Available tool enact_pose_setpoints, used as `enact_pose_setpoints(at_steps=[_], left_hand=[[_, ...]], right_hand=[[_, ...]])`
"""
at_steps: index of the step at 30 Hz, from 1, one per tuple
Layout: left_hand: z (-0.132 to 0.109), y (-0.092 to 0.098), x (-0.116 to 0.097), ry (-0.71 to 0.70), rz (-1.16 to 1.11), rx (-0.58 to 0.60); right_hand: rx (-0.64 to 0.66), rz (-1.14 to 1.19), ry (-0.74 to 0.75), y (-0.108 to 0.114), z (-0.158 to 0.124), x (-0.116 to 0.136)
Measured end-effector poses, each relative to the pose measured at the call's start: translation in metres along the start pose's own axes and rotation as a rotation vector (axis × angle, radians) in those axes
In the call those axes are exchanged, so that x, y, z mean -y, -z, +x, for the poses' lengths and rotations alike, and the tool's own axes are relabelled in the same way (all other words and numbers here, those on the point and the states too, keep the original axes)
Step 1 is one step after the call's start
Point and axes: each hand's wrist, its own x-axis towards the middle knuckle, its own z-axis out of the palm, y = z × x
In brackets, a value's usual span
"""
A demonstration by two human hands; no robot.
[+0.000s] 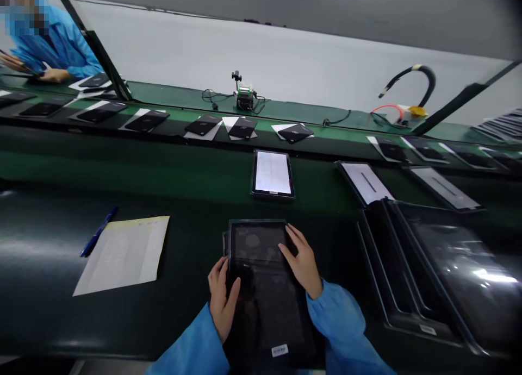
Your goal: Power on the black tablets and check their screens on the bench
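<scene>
A dark-screened tablet (265, 288) lies in front of me at the near edge of the bench, with a small white label (279, 350) at its lower end. My left hand (222, 296) grips its left edge, thumb over the front. On the right edge is my right hand (302, 261), thumb resting on the screen near the upper corner. The edge of another dark item peeks out beneath the tablet's upper left. Just beyond, a tablet with a lit white screen (273, 173) lies on the green bench.
To the right are stacked large black tablets (460, 266) and lit tablets (366, 182). A paper sheet (126, 255) and blue pen (98, 232) lie left. Dark devices on white sheets (204, 125) line a raised strip. A co-worker (61, 43) sits far left.
</scene>
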Motion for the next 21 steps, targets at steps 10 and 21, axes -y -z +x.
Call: enact_pose_setpoints(at_steps=[10, 21], left_hand=[[0.001, -0.009, -0.005, 0.112, -0.073, 0.012], [-0.005, 0.011, -0.037, 0.373, -0.395, 0.001]], right_hand=[[-0.160, 0.277, -0.141, -0.017, -0.014, -0.009], [-0.077, 0.408, -0.200, -0.030, -0.010, 0.019]])
